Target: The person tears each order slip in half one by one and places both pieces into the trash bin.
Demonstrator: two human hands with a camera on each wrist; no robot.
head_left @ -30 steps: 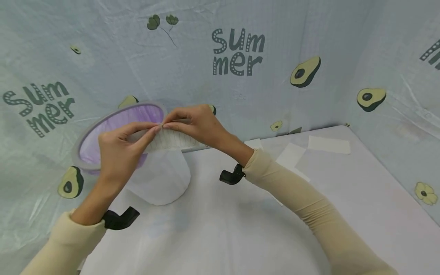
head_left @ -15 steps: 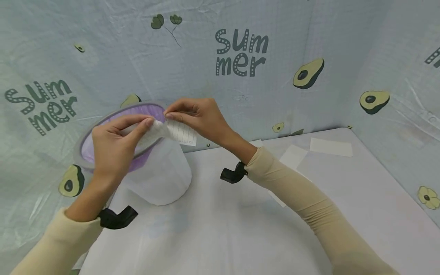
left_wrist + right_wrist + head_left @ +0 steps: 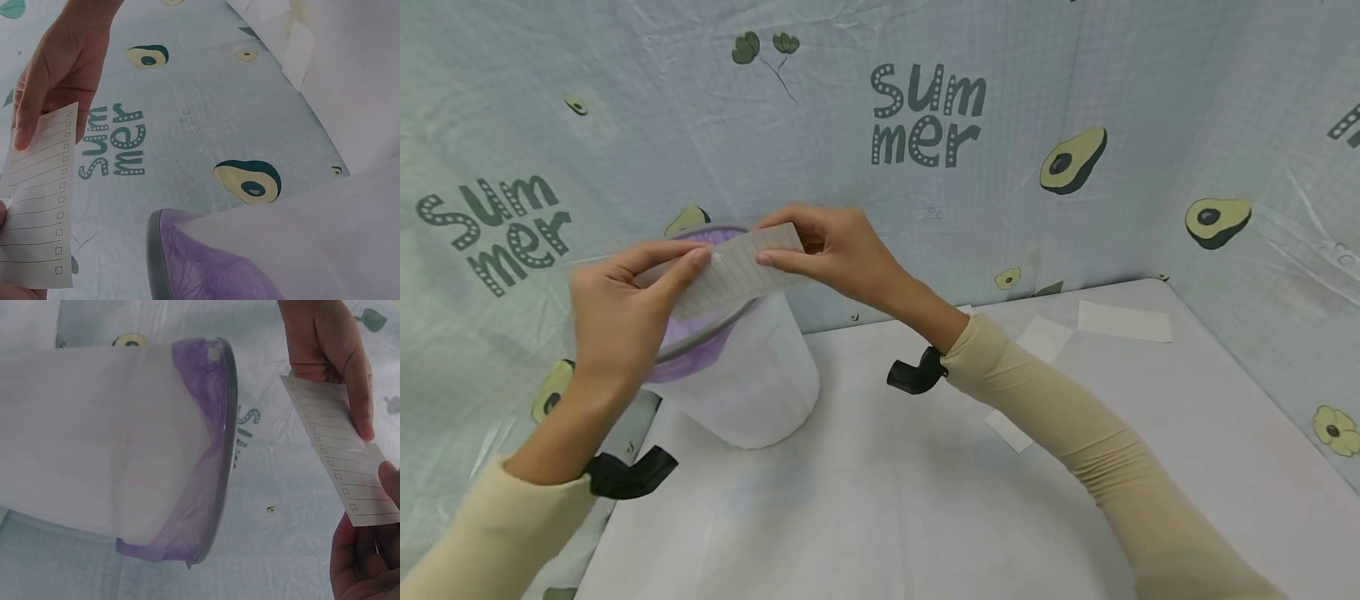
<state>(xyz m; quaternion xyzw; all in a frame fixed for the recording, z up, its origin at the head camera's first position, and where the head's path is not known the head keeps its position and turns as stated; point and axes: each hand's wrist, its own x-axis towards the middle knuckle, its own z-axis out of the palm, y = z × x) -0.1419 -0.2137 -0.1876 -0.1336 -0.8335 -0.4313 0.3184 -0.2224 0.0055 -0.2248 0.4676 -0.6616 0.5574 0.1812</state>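
Note:
Both hands hold one strip of paper, a checklist sheet (image 3: 730, 271) printed with ruled lines and small boxes. It is stretched out above the rim of a white bin (image 3: 760, 375). My left hand (image 3: 617, 317) pinches the left end between thumb and fingers. At the other end my right hand (image 3: 842, 254) grips the sheet, thumb on the near face and fingers behind it. In the right wrist view, a pale mark crosses the checklist sheet (image 3: 334, 450) between the two thumbs. A purple liner (image 3: 203, 381) is folded over the bin's grey rim (image 3: 230, 425).
Blank-looking paper slips (image 3: 1123, 322) lie at the right back of the white table (image 3: 880, 500), and another slip (image 3: 1009, 431) lies partly under the right forearm. A printed curtain (image 3: 925, 225) stands right behind the table and bin. Each wrist wears a black camera mount (image 3: 632, 473).
My fingertips were together at the paper's edge; the hands have since drawn apart, the left moving left. The paper, bunched and twisted half a second ago, now lies flat between them.

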